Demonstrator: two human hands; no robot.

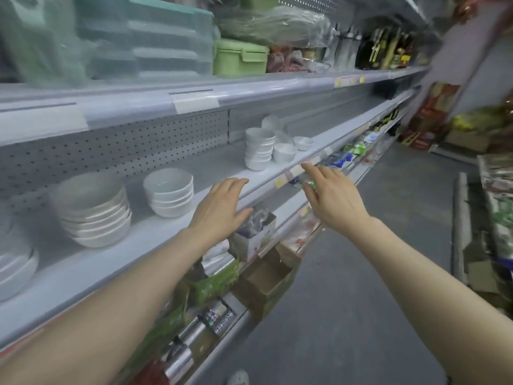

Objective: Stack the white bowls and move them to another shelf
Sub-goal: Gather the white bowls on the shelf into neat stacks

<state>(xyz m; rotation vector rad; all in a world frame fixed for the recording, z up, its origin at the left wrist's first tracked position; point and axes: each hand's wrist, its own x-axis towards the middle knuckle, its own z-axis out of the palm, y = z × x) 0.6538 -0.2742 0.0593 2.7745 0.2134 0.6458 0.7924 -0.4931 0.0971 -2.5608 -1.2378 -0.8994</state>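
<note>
White bowls stand on the middle grey shelf (155, 245). A tall stack of small white bowls (258, 152) sits furthest along, with a shorter stack (284, 152) and a single small bowl (303, 143) beside it. Nearer me are a stack of medium bowls (170, 191), a wider stack (93, 209), and plates or bowls (15, 265) at the left edge. My left hand (222, 207) is open, fingers straight, over the shelf's front edge. My right hand (331, 197) is open too, in front of the shelf lip, holding nothing.
The upper shelf holds a green lidded box (240, 56), teal plastic trays (144, 37) and wrapped goods. Below are packets, cardboard boxes (266, 279) and metal flasks (200, 329). The grey aisle floor (361, 301) runs ahead, with stacked goods along the right side.
</note>
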